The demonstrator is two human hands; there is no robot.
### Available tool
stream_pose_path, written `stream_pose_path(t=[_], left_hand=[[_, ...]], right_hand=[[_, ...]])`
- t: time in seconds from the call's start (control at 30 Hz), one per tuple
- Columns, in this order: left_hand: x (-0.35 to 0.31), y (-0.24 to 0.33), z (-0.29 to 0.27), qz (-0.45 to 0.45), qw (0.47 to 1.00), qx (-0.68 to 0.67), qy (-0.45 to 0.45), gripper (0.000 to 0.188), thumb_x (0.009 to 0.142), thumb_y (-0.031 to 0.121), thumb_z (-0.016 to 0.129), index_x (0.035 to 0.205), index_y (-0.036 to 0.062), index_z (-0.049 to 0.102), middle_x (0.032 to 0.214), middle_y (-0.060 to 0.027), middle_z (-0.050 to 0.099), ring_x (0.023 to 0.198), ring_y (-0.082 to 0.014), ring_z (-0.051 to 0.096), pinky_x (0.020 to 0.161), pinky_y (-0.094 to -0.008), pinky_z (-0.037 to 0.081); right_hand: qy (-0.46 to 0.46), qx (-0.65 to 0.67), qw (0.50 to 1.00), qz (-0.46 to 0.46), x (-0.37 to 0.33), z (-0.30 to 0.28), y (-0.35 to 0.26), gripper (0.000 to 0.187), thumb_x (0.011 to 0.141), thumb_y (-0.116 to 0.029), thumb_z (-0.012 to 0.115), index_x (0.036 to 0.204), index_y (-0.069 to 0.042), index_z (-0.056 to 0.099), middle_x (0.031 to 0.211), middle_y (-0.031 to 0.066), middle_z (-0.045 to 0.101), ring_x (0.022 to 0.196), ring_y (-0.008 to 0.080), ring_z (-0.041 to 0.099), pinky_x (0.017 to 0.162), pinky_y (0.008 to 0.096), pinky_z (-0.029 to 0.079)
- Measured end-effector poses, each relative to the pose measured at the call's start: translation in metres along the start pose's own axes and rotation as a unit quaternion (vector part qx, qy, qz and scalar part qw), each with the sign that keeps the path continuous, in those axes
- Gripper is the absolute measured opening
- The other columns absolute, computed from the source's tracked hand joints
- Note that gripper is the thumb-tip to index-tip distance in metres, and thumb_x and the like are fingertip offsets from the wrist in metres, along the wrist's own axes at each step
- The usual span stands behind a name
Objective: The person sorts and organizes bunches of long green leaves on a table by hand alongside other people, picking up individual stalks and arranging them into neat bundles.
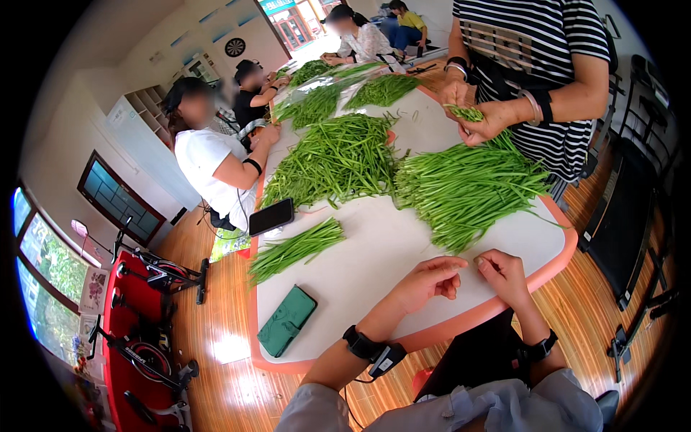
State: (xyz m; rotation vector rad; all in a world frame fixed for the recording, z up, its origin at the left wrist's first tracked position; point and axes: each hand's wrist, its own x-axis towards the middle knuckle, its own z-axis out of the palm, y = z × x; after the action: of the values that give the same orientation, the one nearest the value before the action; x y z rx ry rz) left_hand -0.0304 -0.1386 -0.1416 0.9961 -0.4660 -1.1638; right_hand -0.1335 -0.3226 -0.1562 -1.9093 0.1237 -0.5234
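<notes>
My left hand [432,279] is over the near right end of the white table [381,266], its fingers loosely bent and apart, with nothing visible in them. Close beside it, my right hand [505,273] has its thumb and fingers loosely curled, also with nothing visible in them. A small gap separates the two hands. Just beyond them lies a broad pile of long green stems [461,191], which look like flowering chives, laid roughly side by side. A looser, tangled heap of the same stems [331,158] is to its left. A smaller bundle [299,248] rests further left.
A green phone case [288,320] and a black phone [271,217] lie at left. A co-worker in stripes [533,79] holds a short green bunch [466,113] at far right; other people sit along the table. Exercise bikes [147,353] stand left, a treadmill [619,223] right.
</notes>
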Motion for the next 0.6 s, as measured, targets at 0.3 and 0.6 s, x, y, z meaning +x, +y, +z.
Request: stream_pose_path(t=[0.3,0.6], left_hand=[[-0.001,0.008,0.001,-0.002,1.000,0.008,-0.002,0.029,0.090,0.020,0.047,0.114,0.0045,0.054,0.080,-0.0043,0.056,0.068,-0.0126,0.056,0.068,-0.0293,0.048],[0.001,0.015,-0.012,-0.004,1.000,0.002,0.027,0.028,0.090,0.018,0.046,0.114,0.0046,0.053,0.079,-0.0042,0.056,0.067,-0.0133,0.056,0.067,-0.0296,0.048]], right_hand=[[0.004,-0.011,1.000,-0.026,0.002,0.000,0.002,0.016,0.083,-0.016,0.059,0.083,0.000,0.060,0.058,0.0057,0.052,0.049,0.0099,0.044,0.048,0.0248,0.038],[0.002,-0.018,1.000,-0.022,0.000,0.000,-0.001,0.015,0.082,-0.015,0.060,0.083,0.000,0.061,0.061,0.0072,0.055,0.050,0.0117,0.047,0.049,0.0255,0.040]])
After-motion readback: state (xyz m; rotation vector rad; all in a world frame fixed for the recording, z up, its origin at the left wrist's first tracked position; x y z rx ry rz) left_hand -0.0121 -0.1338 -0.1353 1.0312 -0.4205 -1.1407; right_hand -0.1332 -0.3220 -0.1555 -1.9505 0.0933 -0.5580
